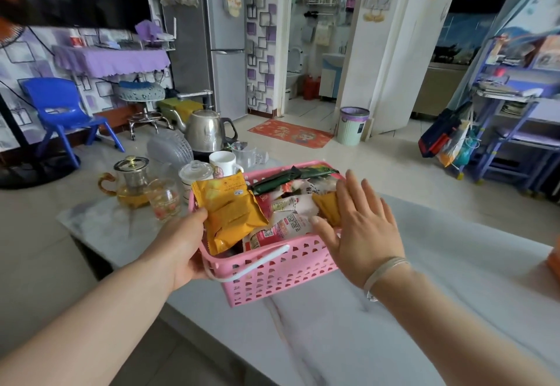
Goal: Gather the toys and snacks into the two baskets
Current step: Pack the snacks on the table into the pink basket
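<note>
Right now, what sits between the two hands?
In the head view, the pink basket of snack packets: the left hand holds a yellow packet at its left side, the right hand is open over its right side.

Head view, down over table (394, 310)

- Left arm (100, 310) reaches forward from the lower left, bare, palm turned inward.
- Left hand (185, 243) grips the basket (272, 267) at its left end, thumb lying on a yellow packet (230, 213), fingers hidden beneath.
- Right arm (454, 322) comes in from the lower right, a thin bracelet (383, 270) on the wrist.
- Right hand (363, 225) is flat, fingers straight and spread, over the basket's right side.
</note>
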Demonstrator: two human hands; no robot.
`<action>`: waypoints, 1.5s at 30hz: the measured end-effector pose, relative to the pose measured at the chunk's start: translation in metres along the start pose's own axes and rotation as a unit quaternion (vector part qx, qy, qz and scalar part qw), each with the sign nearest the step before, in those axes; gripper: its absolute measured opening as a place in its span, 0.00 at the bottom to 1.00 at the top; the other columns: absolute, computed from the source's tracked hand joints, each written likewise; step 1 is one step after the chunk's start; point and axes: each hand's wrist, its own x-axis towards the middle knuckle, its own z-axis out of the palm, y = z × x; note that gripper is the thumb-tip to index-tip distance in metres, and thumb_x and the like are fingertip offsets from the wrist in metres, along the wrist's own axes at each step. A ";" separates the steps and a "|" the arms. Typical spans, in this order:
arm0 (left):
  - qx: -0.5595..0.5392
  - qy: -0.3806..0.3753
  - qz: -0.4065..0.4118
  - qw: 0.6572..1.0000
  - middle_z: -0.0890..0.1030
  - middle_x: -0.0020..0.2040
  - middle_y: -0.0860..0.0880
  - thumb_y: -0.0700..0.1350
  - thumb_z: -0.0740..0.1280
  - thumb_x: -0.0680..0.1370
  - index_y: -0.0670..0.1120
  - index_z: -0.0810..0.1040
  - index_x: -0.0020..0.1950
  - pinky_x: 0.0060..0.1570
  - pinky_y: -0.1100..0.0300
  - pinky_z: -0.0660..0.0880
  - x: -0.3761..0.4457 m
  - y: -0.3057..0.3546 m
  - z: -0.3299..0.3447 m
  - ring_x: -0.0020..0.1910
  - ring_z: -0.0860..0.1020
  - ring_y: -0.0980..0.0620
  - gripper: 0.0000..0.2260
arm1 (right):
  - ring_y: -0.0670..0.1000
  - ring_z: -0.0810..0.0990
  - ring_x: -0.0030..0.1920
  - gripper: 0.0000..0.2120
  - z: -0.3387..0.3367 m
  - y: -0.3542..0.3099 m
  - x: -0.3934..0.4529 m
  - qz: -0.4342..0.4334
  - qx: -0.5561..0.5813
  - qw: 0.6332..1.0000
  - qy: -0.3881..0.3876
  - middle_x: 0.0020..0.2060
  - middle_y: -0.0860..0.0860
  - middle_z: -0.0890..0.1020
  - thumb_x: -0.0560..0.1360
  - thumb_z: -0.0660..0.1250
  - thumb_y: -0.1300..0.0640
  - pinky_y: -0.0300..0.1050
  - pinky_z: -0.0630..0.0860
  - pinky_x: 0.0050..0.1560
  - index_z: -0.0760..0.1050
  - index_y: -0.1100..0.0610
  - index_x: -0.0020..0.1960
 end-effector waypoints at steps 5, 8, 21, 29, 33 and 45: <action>-0.009 -0.008 -0.008 1.000 0.85 0.42 0.41 0.49 0.58 0.84 0.47 0.77 0.50 0.40 0.45 0.78 0.000 -0.001 -0.002 0.42 0.82 0.40 0.11 | 0.54 0.41 0.76 0.46 0.001 0.000 0.004 -0.039 -0.001 0.999 -0.036 0.76 0.44 0.42 0.63 0.26 0.24 0.59 0.46 0.75 0.38 0.44 0.76; -0.012 -0.004 -0.008 1.000 0.85 0.44 0.40 0.49 0.58 0.84 0.46 0.77 0.50 0.44 0.40 0.79 0.004 -0.003 -0.001 0.44 0.82 0.39 0.11 | 0.53 0.43 0.77 0.45 0.008 0.004 0.011 -0.050 0.013 0.998 -0.043 0.77 0.44 0.43 0.63 0.27 0.24 0.59 0.46 0.75 0.39 0.43 0.76; -0.048 0.056 -0.007 0.997 0.84 0.50 0.42 0.48 0.59 0.83 0.48 0.77 0.55 0.36 0.44 0.79 0.064 0.007 -0.010 0.45 0.83 0.40 0.08 | 0.61 0.62 0.71 0.25 0.113 0.115 0.098 0.200 0.202 0.956 0.065 0.75 0.54 0.57 0.79 0.58 0.51 0.54 0.62 0.69 0.59 0.54 0.75; -0.050 0.054 -0.003 0.997 0.85 0.52 0.42 0.50 0.58 0.84 0.51 0.75 0.63 0.38 0.41 0.80 0.103 0.011 -0.003 0.47 0.84 0.40 0.11 | 0.61 0.56 0.73 0.35 0.203 0.123 0.125 0.200 0.097 0.970 -0.101 0.76 0.56 0.48 0.72 0.63 0.38 0.54 0.59 0.71 0.52 0.40 0.75; -0.043 0.049 -0.002 0.998 0.86 0.50 0.43 0.50 0.58 0.84 0.51 0.76 0.63 0.36 0.43 0.80 0.113 0.009 -0.001 0.44 0.85 0.41 0.12 | 0.61 0.55 0.72 0.26 0.226 0.111 0.138 0.216 0.031 0.970 -0.111 0.76 0.57 0.44 0.75 0.54 0.37 0.55 0.59 0.69 0.55 0.38 0.72; -0.031 0.046 -0.002 0.998 0.84 0.48 0.41 0.49 0.59 0.84 0.47 0.76 0.58 0.43 0.43 0.78 0.075 0.012 0.002 0.45 0.83 0.40 0.10 | 0.56 0.70 0.58 0.13 0.186 0.099 0.084 0.156 0.038 0.984 -0.078 0.55 0.53 0.70 0.69 0.65 0.52 0.45 0.73 0.45 0.74 0.54 0.53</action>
